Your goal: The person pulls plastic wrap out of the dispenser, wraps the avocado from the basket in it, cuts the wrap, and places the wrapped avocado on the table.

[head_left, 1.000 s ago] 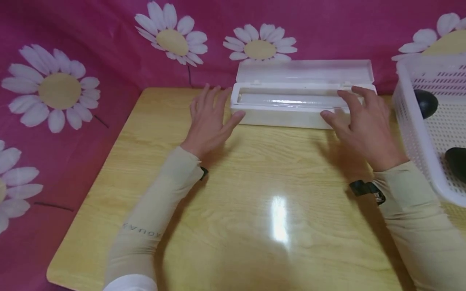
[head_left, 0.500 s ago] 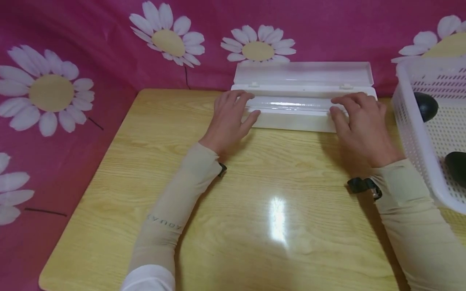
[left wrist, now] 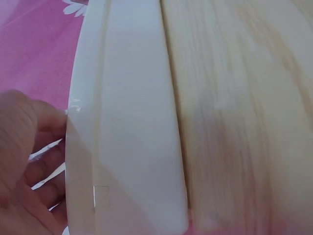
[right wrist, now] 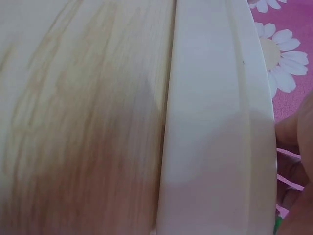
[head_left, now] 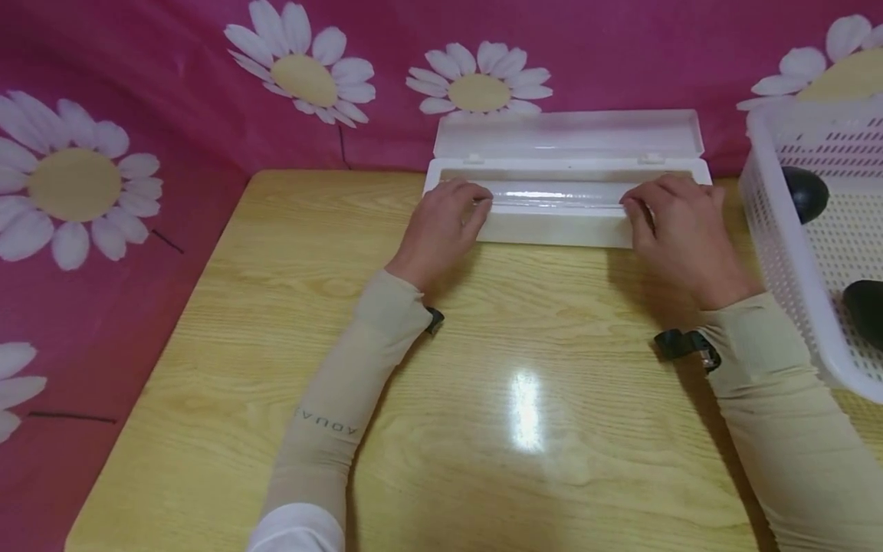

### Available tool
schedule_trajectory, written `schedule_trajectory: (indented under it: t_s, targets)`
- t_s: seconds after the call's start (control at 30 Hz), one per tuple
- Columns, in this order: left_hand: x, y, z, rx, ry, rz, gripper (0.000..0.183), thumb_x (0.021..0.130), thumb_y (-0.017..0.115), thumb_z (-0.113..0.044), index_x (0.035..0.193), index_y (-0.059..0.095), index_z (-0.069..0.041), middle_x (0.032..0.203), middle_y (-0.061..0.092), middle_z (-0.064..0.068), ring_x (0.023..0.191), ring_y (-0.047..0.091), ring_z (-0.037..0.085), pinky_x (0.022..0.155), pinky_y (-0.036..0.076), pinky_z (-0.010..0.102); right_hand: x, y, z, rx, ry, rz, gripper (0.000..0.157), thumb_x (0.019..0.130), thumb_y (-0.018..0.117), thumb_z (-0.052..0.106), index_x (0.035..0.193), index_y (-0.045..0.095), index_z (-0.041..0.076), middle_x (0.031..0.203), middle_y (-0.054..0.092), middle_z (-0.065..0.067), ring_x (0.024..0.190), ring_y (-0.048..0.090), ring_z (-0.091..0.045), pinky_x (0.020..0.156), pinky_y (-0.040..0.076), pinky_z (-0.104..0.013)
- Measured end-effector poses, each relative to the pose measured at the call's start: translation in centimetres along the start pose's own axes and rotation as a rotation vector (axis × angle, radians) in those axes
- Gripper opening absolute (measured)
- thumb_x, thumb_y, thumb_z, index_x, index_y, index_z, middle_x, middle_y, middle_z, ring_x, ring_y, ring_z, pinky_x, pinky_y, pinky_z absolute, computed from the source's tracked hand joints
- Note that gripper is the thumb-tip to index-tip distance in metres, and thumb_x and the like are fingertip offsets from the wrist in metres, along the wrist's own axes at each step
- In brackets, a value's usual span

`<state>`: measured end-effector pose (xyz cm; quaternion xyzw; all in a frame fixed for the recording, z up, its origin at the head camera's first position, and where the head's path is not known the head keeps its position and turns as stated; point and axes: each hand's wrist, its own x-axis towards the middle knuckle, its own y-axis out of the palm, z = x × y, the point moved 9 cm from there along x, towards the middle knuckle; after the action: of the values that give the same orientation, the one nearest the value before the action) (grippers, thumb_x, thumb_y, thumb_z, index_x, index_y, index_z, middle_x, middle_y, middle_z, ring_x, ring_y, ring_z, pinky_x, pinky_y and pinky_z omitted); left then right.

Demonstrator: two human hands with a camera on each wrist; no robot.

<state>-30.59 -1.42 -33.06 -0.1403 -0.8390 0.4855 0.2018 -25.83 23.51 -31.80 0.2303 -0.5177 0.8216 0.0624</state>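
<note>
At the back of the table, a long white box [head_left: 552,230] stands with its hinged lid [head_left: 566,134] raised. Inside lies a shiny roll of cling film [head_left: 552,195]. My left hand [head_left: 441,222] pinches at the left end of the film, thumb and fingers nearly meeting. On the right end, my right hand [head_left: 683,230] pinches it the same way. The left wrist view has the box's front wall [left wrist: 137,122] hiding the fingertips, with curled fingers [left wrist: 46,169] behind it. In the right wrist view, the wall [right wrist: 205,137] likewise hides the fingertips.
A white perforated basket [head_left: 786,276] stands to the right, close to my right forearm. It holds a black rounded object [head_left: 805,194] and another dark one [head_left: 865,310]. A pink flowered cloth [head_left: 607,54] rises behind the wooden table [head_left: 497,322].
My left hand has moved right from beside the box's left end to over the roll. Thumbs and fingers of both hands, spread apart before, have closed together at the film.
</note>
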Motion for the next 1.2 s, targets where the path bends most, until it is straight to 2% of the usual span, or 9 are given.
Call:
schedule_trajectory:
  t_s: [0.17,0.3,0.4,0.67,0.9,1.2]
  targets:
    - [0.1,-0.5,0.1,-0.062,-0.050,-0.017,0.029,0.107,0.055,-0.025,0.125,0.072,-0.009,0.131,0.070,0.006,0.128,0.059,0.022,0.115,0.044,0.036,0.2,-0.3,0.2,0.002,-0.006,-0.006,0.023,0.102,0.057,0.010,0.105,0.073,-0.007,0.109,0.070,-0.028,0.112,0.058,-0.045,0.091,0.032,-0.066]
    - [0.6,-0.6,-0.3,-0.091,-0.071,-0.019,0.028,0.106,0.057,-0.025,0.122,0.074,-0.009,0.129,0.068,0.006,0.124,0.060,0.021,0.111,0.046,0.034,0.3,-0.9,0.1,0.015,-0.009,-0.034,0.020,0.099,0.061,0.008,0.101,0.075,-0.007,0.103,0.073,-0.029,0.105,0.063,-0.046,0.085,0.039,-0.062]
    - [0.8,-0.5,-0.4,-0.087,-0.067,-0.027,0.027,0.107,0.057,-0.024,0.120,0.076,-0.009,0.126,0.069,0.007,0.122,0.060,0.021,0.110,0.047,0.034,0.4,-1.0,-0.1,0.014,0.001,-0.031,0.020,0.098,0.061,0.007,0.100,0.075,-0.007,0.101,0.074,-0.029,0.101,0.065,-0.045,0.083,0.043,-0.059]
    - [0.9,-0.3,-0.3,-0.066,-0.057,-0.065,0.027,0.109,0.053,-0.022,0.113,0.073,-0.006,0.123,0.070,0.009,0.125,0.059,0.023,0.112,0.045,0.035,1.0,-0.4,-0.2,0.002,0.024,0.023,0.019,0.099,0.059,0.007,0.101,0.074,-0.006,0.102,0.072,-0.030,0.102,0.064,-0.047,0.084,0.044,-0.063]
    - [0.9,0.0,-0.2,-0.053,-0.057,-0.083,0.028,0.111,0.048,-0.022,0.112,0.069,-0.005,0.119,0.066,0.011,0.121,0.056,0.025,0.110,0.042,0.036,1.1,-0.4,0.3,0.003,-0.019,-0.044,0.019,0.098,0.058,0.004,0.097,0.070,-0.010,0.095,0.068,-0.034,0.098,0.060,-0.053,0.089,0.045,-0.063]
    - [0.9,-0.4,0.0,-0.051,-0.056,-0.147,0.025,0.110,0.047,-0.018,0.113,0.066,-0.001,0.115,0.065,0.015,0.116,0.058,0.028,0.106,0.045,0.036,0.9,-0.6,0.7,-0.010,-0.074,-0.106,0.020,0.099,0.056,0.005,0.096,0.066,-0.012,0.091,0.065,-0.032,0.092,0.059,-0.052,0.084,0.044,-0.060]
